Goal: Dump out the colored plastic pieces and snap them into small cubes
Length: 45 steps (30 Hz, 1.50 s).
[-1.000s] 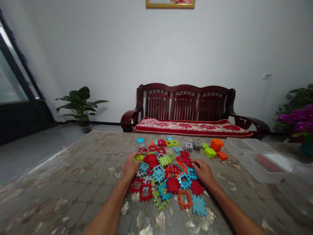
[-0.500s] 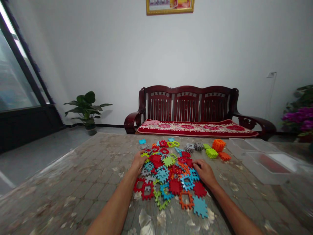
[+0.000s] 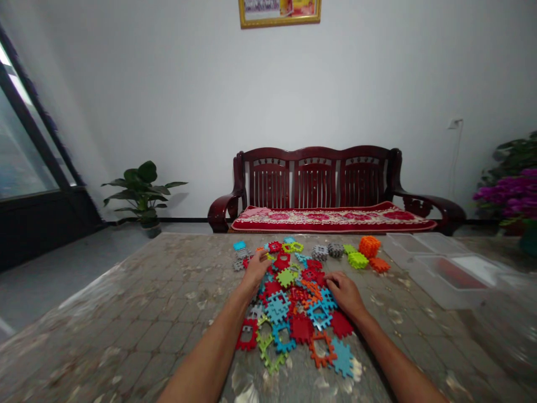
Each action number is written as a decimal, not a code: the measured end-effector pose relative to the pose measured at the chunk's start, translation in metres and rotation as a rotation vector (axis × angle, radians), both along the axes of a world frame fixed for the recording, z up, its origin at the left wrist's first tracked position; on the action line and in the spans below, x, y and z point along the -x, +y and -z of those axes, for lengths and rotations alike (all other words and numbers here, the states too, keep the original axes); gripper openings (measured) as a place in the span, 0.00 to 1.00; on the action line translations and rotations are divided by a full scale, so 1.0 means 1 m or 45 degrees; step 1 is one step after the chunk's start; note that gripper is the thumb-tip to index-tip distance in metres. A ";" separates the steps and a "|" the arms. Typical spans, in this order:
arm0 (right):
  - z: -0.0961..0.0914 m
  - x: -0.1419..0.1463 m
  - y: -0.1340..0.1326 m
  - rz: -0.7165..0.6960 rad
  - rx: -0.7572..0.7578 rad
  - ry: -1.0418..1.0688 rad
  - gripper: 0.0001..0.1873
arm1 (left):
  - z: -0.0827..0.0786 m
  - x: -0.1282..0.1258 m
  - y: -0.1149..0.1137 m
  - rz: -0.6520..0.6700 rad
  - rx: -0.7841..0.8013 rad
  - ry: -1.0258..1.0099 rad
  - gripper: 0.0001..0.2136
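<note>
A heap of flat, toothed plastic tiles [image 3: 293,302] in red, blue, green, orange and grey lies on the table. My left hand [image 3: 255,270] reaches over the far left part of the heap, fingers stretched toward the tiles there and lying on them. My right hand [image 3: 346,292] rests palm down on the right side of the heap, fingers spread across red and orange tiles. Beyond the heap sit built cubes: two grey ones [image 3: 328,251], a green one [image 3: 357,259] and an orange one [image 3: 369,245].
The table [image 3: 138,313] has a patterned glossy cover. Clear plastic boxes [image 3: 444,271] stand at the right. Behind the table are a dark wooden bench [image 3: 327,193] with a red cushion, a potted plant [image 3: 140,190] at the left and purple flowers [image 3: 509,198] at the right.
My left hand has moved forward and rightward across the heap, toward its far side. The right hand has stayed on the heap's right side. The view has shifted a little.
</note>
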State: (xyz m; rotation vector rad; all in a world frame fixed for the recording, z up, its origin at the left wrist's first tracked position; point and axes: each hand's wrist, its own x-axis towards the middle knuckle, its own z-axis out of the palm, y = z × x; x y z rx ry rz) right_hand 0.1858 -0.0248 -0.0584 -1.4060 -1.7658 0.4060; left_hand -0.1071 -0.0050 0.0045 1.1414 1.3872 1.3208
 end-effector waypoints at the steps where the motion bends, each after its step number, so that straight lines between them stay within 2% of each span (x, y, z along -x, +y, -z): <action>1: 0.000 0.000 0.000 -0.004 -0.001 -0.003 0.18 | -0.002 -0.004 0.000 0.035 -0.014 -0.013 0.22; 6: -0.002 -0.001 0.000 -0.010 0.008 -0.029 0.18 | -0.018 -0.016 -0.007 0.207 -0.083 -0.078 0.26; 8: -0.003 -0.001 -0.001 -0.020 0.008 -0.030 0.17 | -0.023 -0.013 -0.019 0.284 -0.155 0.011 0.27; 11: -0.004 0.000 -0.002 -0.020 0.007 -0.016 0.17 | -0.021 -0.005 -0.050 0.454 -0.273 0.407 0.29; 14: -0.005 0.001 -0.002 0.002 0.013 -0.008 0.17 | -0.005 0.002 -0.088 0.601 -0.314 0.897 0.35; 17: -0.005 0.002 -0.003 0.009 0.014 -0.014 0.16 | 0.013 0.005 -0.112 0.631 -0.297 1.230 0.36; 20: -0.005 0.002 -0.003 0.016 0.011 -0.021 0.16 | 0.020 0.007 -0.112 0.563 -0.300 1.334 0.30; 24: -0.005 0.000 -0.004 -0.010 -0.017 -0.024 0.17 | 0.013 0.017 -0.093 0.478 -0.335 1.306 0.24; 30: -0.006 0.001 -0.007 0.031 -0.019 -0.048 0.17 | 0.005 0.045 -0.072 0.167 -0.139 1.285 0.17; 34: -0.016 0.004 -0.017 0.041 -0.193 -0.129 0.16 | 0.009 0.064 -0.061 -0.036 -0.112 1.146 0.17; 36: -0.025 0.011 -0.026 -0.048 -0.306 -0.199 0.15 | 0.013 0.072 -0.057 -0.077 -0.134 0.960 0.20; 39: -0.040 0.033 -0.042 -0.291 -0.377 -0.287 0.12 | 0.020 0.085 -0.055 -0.201 -0.157 0.680 0.20; 42: -0.051 0.062 -0.057 -0.509 -0.355 -0.387 0.09 | 0.027 0.098 -0.056 -0.396 -0.121 0.697 0.19; 45: -0.057 0.084 -0.066 -0.587 -0.269 -0.583 0.09 | 0.034 0.107 -0.056 -0.393 -0.042 0.818 0.17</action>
